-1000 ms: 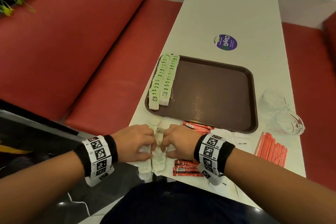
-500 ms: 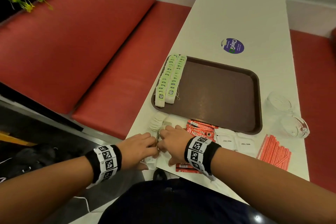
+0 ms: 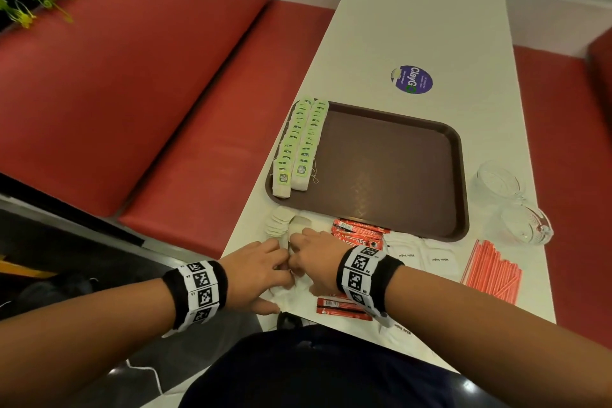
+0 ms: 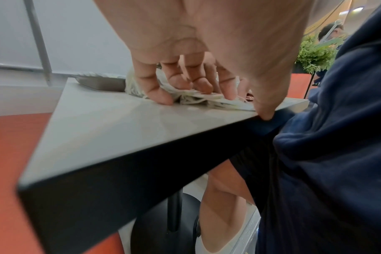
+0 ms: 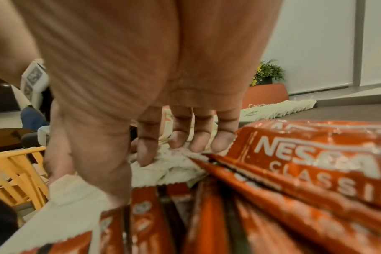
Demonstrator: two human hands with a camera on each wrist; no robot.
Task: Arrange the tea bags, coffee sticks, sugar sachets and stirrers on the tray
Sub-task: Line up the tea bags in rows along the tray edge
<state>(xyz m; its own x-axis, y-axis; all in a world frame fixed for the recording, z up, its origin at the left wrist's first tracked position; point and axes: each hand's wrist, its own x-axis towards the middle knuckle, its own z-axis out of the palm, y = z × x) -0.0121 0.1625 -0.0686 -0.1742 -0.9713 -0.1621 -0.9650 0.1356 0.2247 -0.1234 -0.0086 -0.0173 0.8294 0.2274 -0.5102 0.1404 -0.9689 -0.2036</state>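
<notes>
Both hands, the left hand (image 3: 256, 270) and the right hand (image 3: 314, 258), have fingers curled down onto a loose pile of tea bags (image 4: 191, 98) on the surface just short of the brown tray (image 3: 462, 175)'s near edge. Square the pile from both sides before lifting, then lay it beside the two rows of tea bags (image 3: 301, 146) along the tray's left edge.
</notes>
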